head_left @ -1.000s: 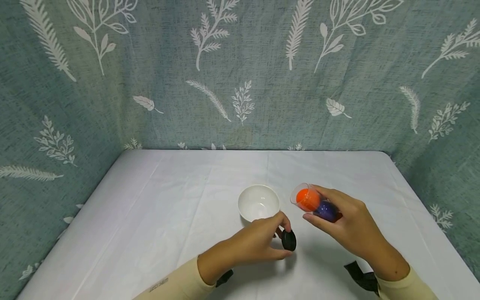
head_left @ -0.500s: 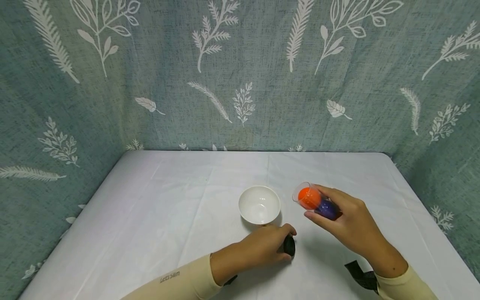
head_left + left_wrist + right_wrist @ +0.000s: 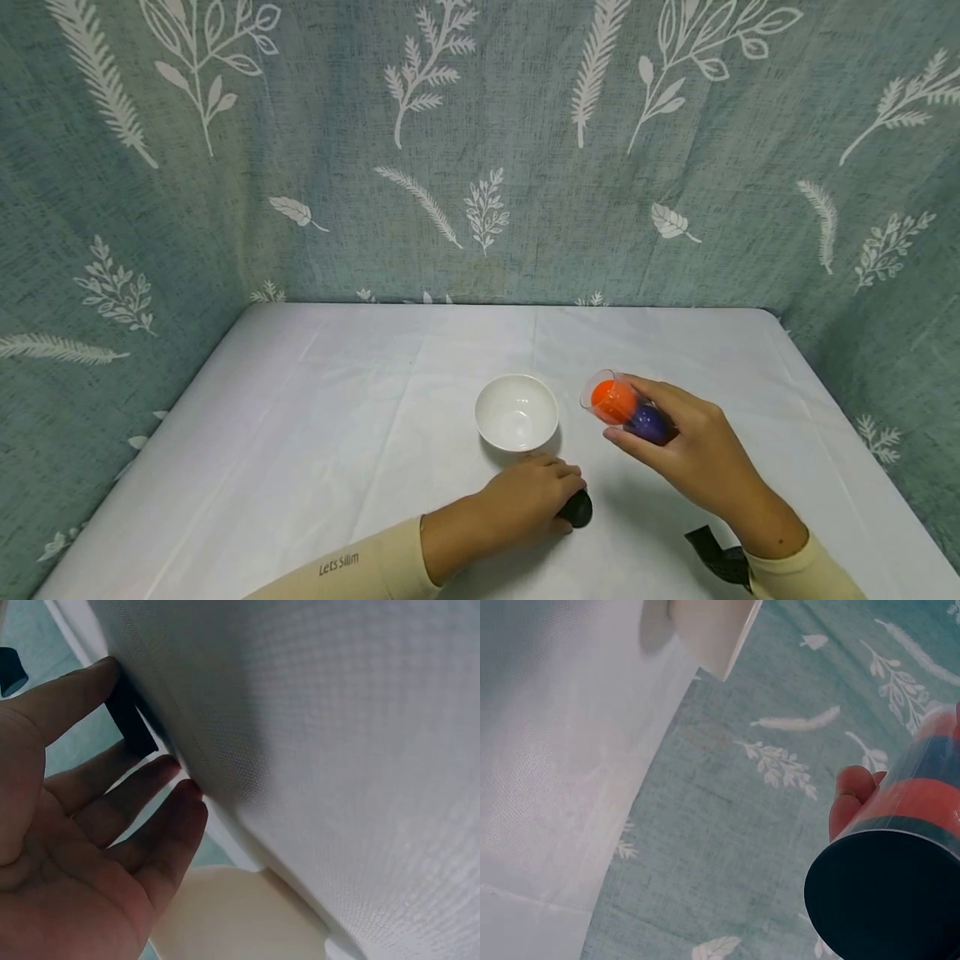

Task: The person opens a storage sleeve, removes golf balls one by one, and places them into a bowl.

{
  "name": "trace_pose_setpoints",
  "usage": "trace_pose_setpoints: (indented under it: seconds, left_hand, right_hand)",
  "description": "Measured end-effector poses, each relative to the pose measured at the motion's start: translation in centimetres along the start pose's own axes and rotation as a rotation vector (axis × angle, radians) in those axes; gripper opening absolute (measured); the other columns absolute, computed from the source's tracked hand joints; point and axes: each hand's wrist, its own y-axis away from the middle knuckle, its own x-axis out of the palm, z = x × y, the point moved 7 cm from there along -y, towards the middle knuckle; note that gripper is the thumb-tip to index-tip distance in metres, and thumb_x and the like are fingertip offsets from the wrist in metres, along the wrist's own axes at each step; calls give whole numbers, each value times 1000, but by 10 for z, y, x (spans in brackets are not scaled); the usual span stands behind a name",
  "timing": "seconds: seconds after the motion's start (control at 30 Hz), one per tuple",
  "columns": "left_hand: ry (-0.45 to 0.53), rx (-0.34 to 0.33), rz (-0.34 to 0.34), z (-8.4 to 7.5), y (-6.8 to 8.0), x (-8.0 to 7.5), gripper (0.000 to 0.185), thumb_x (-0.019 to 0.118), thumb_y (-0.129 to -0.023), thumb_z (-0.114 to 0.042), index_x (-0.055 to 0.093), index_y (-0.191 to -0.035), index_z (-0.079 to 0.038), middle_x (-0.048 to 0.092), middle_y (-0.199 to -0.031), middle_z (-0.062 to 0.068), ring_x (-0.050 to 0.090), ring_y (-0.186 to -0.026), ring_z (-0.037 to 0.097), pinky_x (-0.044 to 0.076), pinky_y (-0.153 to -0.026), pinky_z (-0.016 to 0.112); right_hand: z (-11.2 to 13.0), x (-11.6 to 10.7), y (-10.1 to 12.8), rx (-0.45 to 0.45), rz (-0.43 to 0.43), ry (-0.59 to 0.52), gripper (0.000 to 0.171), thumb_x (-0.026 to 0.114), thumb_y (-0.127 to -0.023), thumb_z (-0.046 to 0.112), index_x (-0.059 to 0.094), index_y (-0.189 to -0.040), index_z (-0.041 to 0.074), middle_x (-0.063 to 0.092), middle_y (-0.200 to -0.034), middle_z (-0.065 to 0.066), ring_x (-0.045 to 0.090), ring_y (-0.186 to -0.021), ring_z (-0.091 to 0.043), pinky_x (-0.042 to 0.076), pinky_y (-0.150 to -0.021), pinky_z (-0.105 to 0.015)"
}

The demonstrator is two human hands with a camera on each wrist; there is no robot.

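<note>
The person's right hand [image 3: 693,454] holds a clear tube [image 3: 626,408] above the white surface [image 3: 300,433], tilted so its open mouth points toward the white bowl [image 3: 517,412]. The fingers [image 3: 660,398] and thumb are curled round the tube, clamped on its middle. Inside it an orange ball [image 3: 611,400] sits right at the mouth, and a purple ball [image 3: 649,423] lies behind it, touching it and half covered by the hand. From the right wrist view the tube [image 3: 900,877] shows its dark closed bottom end, with orange and dark bands through the wall and a fingertip [image 3: 853,796] against its side.

The left hand [image 3: 528,500] rests low on the surface, just in front of the bowl. Its fingers are bent over a small black lid [image 3: 577,508], which stands on edge against the cloth at the fingertips. In the left wrist view the lid [image 3: 129,720] sits pinched between the thumb [image 3: 60,697] and a finger, while the remaining fingers [image 3: 161,825] lie loosely spread beside it.

The bowl stands upright near the middle of the surface, between the two hands and a little beyond them, apart from both. A leaf-patterned teal curtain [image 3: 480,150] hangs behind and at both sides. A black strap [image 3: 716,557] shows at the right wrist, by the cream sleeve [image 3: 795,575].
</note>
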Motion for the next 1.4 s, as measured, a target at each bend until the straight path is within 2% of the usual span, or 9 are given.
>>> trace_pose_setpoints:
  seconds: [0.1,0.3,0.43,0.57,0.67,0.8,1.03,1.23,1.4]
  left_hand:
    - [-12,7,16,-1,0,1,46,77,-88,-38,64,-127,-18,65,-130,-6,59,-119,13,47,-105,26]
    - [75,20,70,1,2,3,57,74,-89,-43,56,-139,-20,59,-141,-3,55,-129,14,44,-110,28]
    - [138,72,53,1,9,-2,59,68,-94,-45,51,-144,-20,54,-147,-1,50,-136,14,41,-113,29]
    - [236,132,-20,5,20,-16,51,64,-97,-41,54,-143,-21,59,-141,-4,53,-131,9,43,-110,25]
    - [335,136,-77,11,28,-30,42,62,-99,-38,59,-137,-21,65,-131,-8,57,-123,4,46,-105,23]
    - [418,89,-171,23,38,-51,32,57,-103,-36,63,-131,-23,66,-125,-11,58,-119,3,48,-104,25]
    - [521,-21,-419,41,54,-84,24,63,-99,-28,68,-122,-24,67,-118,-14,58,-114,1,50,-100,26]
    - [596,-58,-612,48,59,-98,21,66,-98,-23,68,-119,-20,67,-115,-12,58,-114,2,50,-101,29]
    - [671,-73,-711,51,63,-102,18,69,-96,-19,68,-114,-19,68,-110,-10,61,-103,7,54,-90,29]
  right_hand:
    - [0,0,-1,0,7,6,64,92,-70,20,67,-128,12,74,-115,-7,73,-94,-21,62,-78,-36]
    - [-1,3,0,18,26,-10,64,91,-72,20,66,-130,13,73,-117,-8,73,-96,-23,61,-78,-44]
    - [-1,4,0,23,36,-16,64,91,-73,22,65,-131,13,73,-117,-9,72,-97,-24,61,-79,-45]
    - [-1,5,0,18,29,0,64,91,-72,22,66,-130,15,73,-116,-6,72,-95,-20,61,-80,-34]
    - [0,6,2,10,27,10,64,92,-71,22,66,-130,14,74,-114,-4,71,-92,-17,60,-78,-28]
    - [3,7,3,-2,27,23,66,92,-69,22,67,-129,13,74,-111,-3,70,-88,-14,61,-75,-28]
    - [12,7,3,-36,19,3,67,93,-68,21,67,-130,16,74,-112,-2,69,-89,-14,45,-83,-1]
    - [22,7,6,-103,-4,-21,69,94,-65,19,67,-129,17,74,-111,-1,69,-88,-12,45,-85,-2]
    - [29,9,7,-145,3,-44,71,94,-64,19,67,-130,19,74,-111,2,69,-90,-10,48,-85,-5]
